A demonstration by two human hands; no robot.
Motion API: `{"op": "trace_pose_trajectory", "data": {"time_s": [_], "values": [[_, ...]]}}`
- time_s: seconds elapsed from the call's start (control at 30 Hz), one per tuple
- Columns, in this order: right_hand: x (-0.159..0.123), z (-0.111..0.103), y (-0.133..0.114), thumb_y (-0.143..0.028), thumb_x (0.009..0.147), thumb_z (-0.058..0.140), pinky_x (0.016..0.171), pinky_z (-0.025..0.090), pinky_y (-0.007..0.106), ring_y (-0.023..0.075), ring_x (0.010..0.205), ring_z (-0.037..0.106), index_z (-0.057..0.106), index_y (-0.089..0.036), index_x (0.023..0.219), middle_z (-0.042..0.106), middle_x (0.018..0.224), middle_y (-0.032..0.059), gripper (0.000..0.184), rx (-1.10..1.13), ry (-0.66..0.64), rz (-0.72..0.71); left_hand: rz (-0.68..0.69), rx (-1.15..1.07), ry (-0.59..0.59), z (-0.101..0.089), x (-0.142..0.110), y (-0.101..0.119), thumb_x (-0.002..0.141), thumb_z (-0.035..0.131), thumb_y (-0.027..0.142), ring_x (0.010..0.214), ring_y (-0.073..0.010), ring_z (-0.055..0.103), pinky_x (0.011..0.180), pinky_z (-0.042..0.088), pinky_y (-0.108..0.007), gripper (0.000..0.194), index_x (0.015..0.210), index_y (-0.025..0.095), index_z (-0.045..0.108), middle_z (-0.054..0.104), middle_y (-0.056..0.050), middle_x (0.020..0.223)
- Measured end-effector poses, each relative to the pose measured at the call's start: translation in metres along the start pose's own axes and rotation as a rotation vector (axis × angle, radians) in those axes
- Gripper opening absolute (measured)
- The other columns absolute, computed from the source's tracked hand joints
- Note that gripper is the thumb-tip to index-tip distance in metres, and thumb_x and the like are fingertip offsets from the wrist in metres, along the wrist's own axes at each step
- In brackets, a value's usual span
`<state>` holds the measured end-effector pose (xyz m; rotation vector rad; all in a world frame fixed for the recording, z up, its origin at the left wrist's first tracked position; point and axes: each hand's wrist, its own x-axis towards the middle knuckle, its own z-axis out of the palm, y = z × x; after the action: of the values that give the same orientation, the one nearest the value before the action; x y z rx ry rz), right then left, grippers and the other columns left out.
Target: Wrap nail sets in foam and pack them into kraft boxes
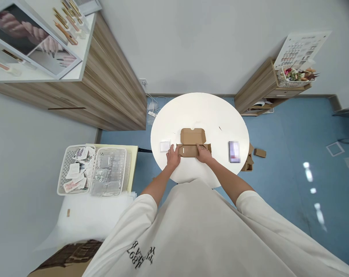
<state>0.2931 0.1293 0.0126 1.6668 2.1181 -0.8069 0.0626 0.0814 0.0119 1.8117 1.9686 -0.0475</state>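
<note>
A brown cardboard box (193, 136), partly folded with its lid raised away from me, lies on the white round table (197, 109) in front of my body. My left hand (172, 157) grips the box's left end, fingers at the side flap. At the front right part, my right hand (204, 154) holds the box, with a finger or thumb reaching over its front wall. Side flaps stick out at the right end. Just left of my left hand rests a small clear square case (164, 146). A purple package (234, 152), blurred, lies farther right on the table.
Cardboard boxes (248, 163) lie on the blue floor right of the table. White baskets (108, 173) with packets and clear containers stand at left. A wooden cabinet (117, 73) rises at the back left, a smaller shelf unit (261, 90) at the back right.
</note>
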Motion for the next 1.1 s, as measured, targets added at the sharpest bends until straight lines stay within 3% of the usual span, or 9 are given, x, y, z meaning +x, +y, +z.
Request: {"op": "trace_pose_trajectory", "data": {"time_s": [0.23, 0.37, 0.47, 0.57, 0.67, 0.9, 1.1], "values": [[-0.001, -0.005, -0.003, -0.037, 0.093, 0.059, 0.104, 0.038, 0.042, 0.0333, 0.129, 0.051, -0.002, -0.020, 0.163, 0.054, 0.144, 0.0178, 0.094, -0.011, -0.047, 0.026, -0.075, -0.066, -0.079, 0.012, 0.020, 0.013, 0.096, 0.054, 0.032, 0.131, -0.0335, 0.043, 0.103, 0.038, -0.047, 0.043, 0.138, 0.026, 0.050, 0.049, -0.014, 0.143], [0.000, -0.006, -0.004, -0.036, 0.094, 0.057, 0.104, 0.038, 0.042, 0.0330, 0.130, 0.050, -0.004, -0.020, 0.163, 0.054, 0.144, 0.0172, 0.094, -0.016, -0.066, 0.041, -0.101, -0.117, -0.097, 0.017, 0.023, 0.016, 0.096, 0.056, 0.030, 0.131, -0.0333, 0.043, 0.103, 0.036, -0.047, 0.038, 0.133, 0.026, 0.052, 0.049, -0.014, 0.140], [0.000, -0.007, -0.004, -0.035, 0.095, 0.056, 0.104, 0.037, 0.042, 0.0330, 0.127, 0.052, -0.006, -0.020, 0.163, 0.056, 0.141, 0.0179, 0.092, -0.020, -0.084, 0.050, -0.065, -0.171, -0.095, 0.017, 0.022, 0.014, 0.095, 0.054, 0.022, 0.121, -0.0283, 0.054, 0.100, 0.040, -0.041, 0.038, 0.133, 0.025, 0.051, 0.047, -0.014, 0.140], [0.001, -0.008, -0.005, -0.035, 0.095, 0.056, 0.103, 0.037, 0.042, 0.0332, 0.124, 0.054, -0.006, -0.019, 0.163, 0.058, 0.138, 0.0185, 0.093, -0.019, -0.091, 0.051, 0.009, -0.201, -0.097, 0.015, 0.016, 0.012, 0.095, 0.048, 0.015, 0.107, -0.0237, 0.061, 0.093, 0.045, -0.036, 0.042, 0.136, 0.025, 0.047, 0.047, -0.013, 0.138], [0.001, -0.010, -0.007, -0.035, 0.095, 0.057, 0.104, 0.036, 0.042, 0.0334, 0.122, 0.055, -0.006, -0.018, 0.163, 0.061, 0.133, 0.0187, 0.093, -0.021, -0.094, 0.051, 0.105, -0.172, -0.118, 0.010, 0.008, 0.014, 0.095, 0.042, 0.011, 0.106, -0.0246, 0.062, 0.090, 0.046, -0.035, 0.051, 0.144, 0.025, 0.040, 0.054, -0.012, 0.129], [0.001, -0.013, -0.008, -0.032, 0.093, 0.058, 0.104, 0.036, 0.042, 0.0339, 0.124, 0.054, -0.006, -0.015, 0.162, 0.061, 0.133, 0.0197, 0.097, -0.001, -0.104, 0.037, 0.254, 0.006, -0.173, 0.002, -0.005, 0.033, 0.088, 0.042, 0.004, 0.110, -0.0259, 0.060, 0.093, 0.043, -0.038, 0.084, 0.160, 0.026, 0.006, 0.051, -0.015, 0.134], [0.001, -0.013, -0.007, -0.029, 0.092, 0.059, 0.104, 0.035, 0.043, 0.0337, 0.124, 0.054, -0.007, -0.015, 0.162, 0.059, 0.135, 0.0197, 0.098, 0.012, -0.104, 0.036, 0.282, 0.094, -0.200, -0.002, -0.005, 0.036, 0.090, 0.044, 0.011, 0.112, -0.0268, 0.058, 0.094, 0.043, -0.039, 0.061, 0.149, 0.025, 0.034, 0.046, -0.015, 0.138]]}}
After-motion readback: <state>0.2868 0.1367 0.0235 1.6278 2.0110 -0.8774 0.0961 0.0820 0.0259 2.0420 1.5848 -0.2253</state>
